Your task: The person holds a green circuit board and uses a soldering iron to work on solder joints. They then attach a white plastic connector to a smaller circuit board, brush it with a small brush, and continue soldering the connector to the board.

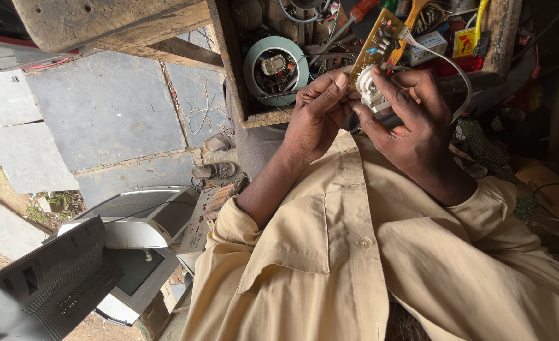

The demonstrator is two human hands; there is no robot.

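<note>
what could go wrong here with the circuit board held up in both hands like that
1. Both hands, left hand and right hand, pinch the white part on the circuit board; hard twisting might crack the board.
2. The white cable loops past the right hand and could snag.
3. A dropped piece could vanish into the cluttered wooden box.

**Surroundings, bench and ground**

Wooden tray (pixel 229 69) at 12 o'clock, cluttered: round green-rimmed part (pixel 276 63), loose wires, small yellow box (pixel 464 43). Grey stone paving (pixel 106 107) at 10 o'clock. Old television sets (pixel 71 271) stacked at 8 o'clock. Beige shirt (pixel 355 265) fills 5 to 6 o'clock.
</note>
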